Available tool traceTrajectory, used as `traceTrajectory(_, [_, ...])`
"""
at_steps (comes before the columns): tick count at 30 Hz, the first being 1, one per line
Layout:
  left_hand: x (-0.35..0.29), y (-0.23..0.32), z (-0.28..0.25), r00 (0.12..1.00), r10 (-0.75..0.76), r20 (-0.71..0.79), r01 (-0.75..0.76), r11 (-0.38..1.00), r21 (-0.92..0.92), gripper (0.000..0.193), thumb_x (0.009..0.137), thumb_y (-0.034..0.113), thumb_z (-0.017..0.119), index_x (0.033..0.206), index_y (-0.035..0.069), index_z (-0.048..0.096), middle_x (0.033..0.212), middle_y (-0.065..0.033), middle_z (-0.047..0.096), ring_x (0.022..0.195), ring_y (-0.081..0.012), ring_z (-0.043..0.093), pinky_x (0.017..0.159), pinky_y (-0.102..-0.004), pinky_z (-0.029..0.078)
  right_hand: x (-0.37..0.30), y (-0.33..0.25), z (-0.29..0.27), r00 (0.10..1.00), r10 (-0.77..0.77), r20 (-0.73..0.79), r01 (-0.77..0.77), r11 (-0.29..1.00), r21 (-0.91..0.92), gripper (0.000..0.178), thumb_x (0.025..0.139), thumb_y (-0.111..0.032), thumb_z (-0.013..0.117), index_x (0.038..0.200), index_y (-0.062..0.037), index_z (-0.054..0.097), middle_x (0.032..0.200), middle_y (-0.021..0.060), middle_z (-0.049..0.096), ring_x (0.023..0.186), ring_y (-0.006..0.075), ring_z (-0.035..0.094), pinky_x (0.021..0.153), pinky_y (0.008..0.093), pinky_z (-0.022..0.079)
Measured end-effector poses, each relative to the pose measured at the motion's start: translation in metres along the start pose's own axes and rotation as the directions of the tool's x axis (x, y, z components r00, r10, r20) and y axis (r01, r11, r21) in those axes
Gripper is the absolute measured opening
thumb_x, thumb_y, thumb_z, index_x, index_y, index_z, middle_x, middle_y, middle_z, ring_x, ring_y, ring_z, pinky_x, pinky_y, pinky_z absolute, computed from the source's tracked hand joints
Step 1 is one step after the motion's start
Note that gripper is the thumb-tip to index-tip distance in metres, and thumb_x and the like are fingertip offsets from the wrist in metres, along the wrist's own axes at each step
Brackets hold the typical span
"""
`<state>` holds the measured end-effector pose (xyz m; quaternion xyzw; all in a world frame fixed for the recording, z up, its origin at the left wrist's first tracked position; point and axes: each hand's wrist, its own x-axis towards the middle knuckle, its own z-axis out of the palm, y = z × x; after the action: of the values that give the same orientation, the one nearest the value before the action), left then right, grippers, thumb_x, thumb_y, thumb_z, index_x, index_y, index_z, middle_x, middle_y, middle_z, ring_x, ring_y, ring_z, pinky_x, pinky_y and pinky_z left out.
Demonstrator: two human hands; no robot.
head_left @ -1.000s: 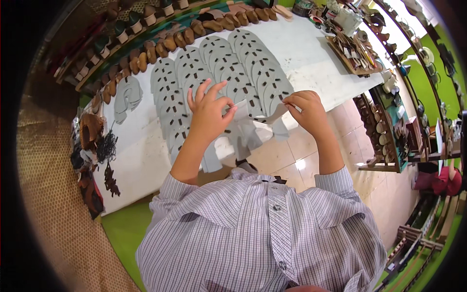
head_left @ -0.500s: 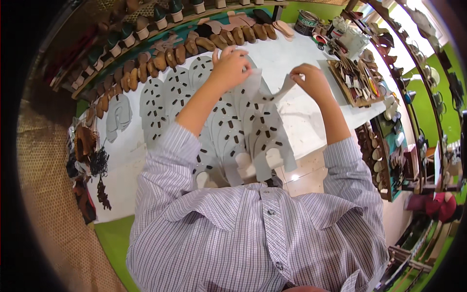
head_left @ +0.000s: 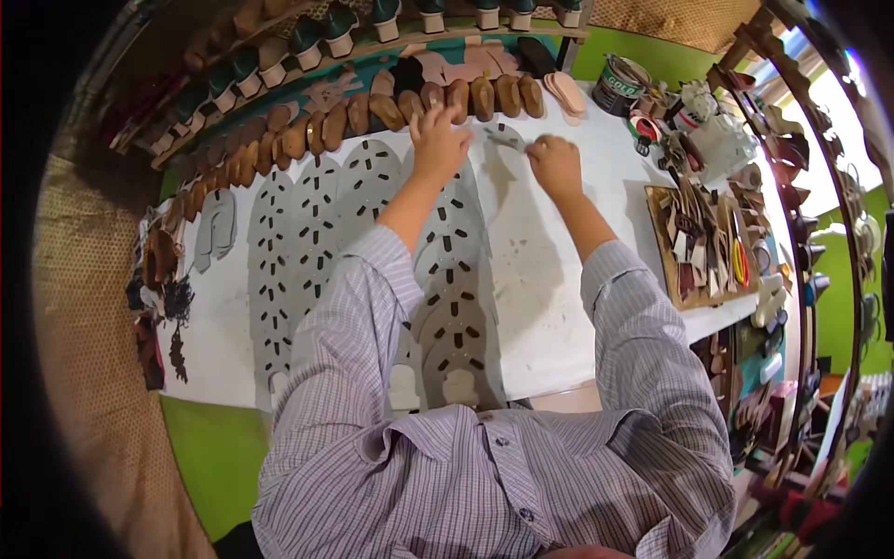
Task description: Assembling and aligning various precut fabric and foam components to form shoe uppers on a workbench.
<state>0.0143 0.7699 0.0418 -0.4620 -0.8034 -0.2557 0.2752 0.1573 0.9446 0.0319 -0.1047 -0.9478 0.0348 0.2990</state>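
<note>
Grey U-shaped shoe-upper pieces (head_left: 372, 168), each bearing small dark rectangular patches, lie overlapped in long columns on the white table. Past the top of the rightmost column, my right hand (head_left: 556, 166) pinches a loose grey shoe-upper piece (head_left: 506, 138). That piece is blurred and seen nearly edge-on, with a dark patch on it. My left hand (head_left: 438, 142) is over the far end of the columns, fingers spread, its thumb pointing toward the loose piece. A small gap seems to lie between that thumb and the piece. My left forearm hides part of the columns.
Brown shoe lasts (head_left: 358, 114) line the table's far side, below a rack of more lasts. Pale insoles (head_left: 564, 95) and a paint can (head_left: 622, 86) stand at the back right. A tool board (head_left: 703, 244) occupies the right edge. Plain grey pieces (head_left: 216, 228) lie at left.
Both hands have moved farther over the table with the loose piece, which was stretched between them. My left fingers now look apart from it. The view has shifted, showing more of the columns.
</note>
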Motion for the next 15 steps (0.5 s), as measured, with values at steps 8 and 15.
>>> traceTrajectory(8, [-0.069, 0.021, 0.031, 0.953, -0.21, 0.217, 0.207, 0.978, 0.039, 0.006, 0.074, 0.021, 0.067, 0.079, 0.018, 0.068, 0.124, -0.0018, 0.05, 0.123, -0.0279, 0.036, 0.101, -0.0582, 0.014, -0.042, 0.011, 0.031, 0.996, 0.067, 0.067, -0.073, 0.993, 0.093, 0.008, 0.075, -0.015, 0.061, 0.081, -0.0151, 0.067, 0.087, -0.0003, 0.062, 0.09, 0.019, 0.057, 0.083, 0.0393, 0.039])
traceTrajectory(15, [-0.075, 0.041, 0.04, 0.901, -0.407, 0.152, 0.42, 0.906, -0.061, 0.003, 0.074, 0.022, 0.068, 0.077, 0.02, 0.068, 0.125, -0.0011, 0.05, 0.123, -0.0273, 0.036, 0.101, -0.0586, 0.015, -0.025, 0.025, 0.017, 0.997, -0.073, -0.032, 0.076, 0.99, 0.121, 0.011, 0.073, -0.021, 0.065, 0.081, -0.0137, 0.066, 0.089, 0.0003, 0.062, 0.09, 0.0194, 0.057, 0.085, 0.039, 0.038])
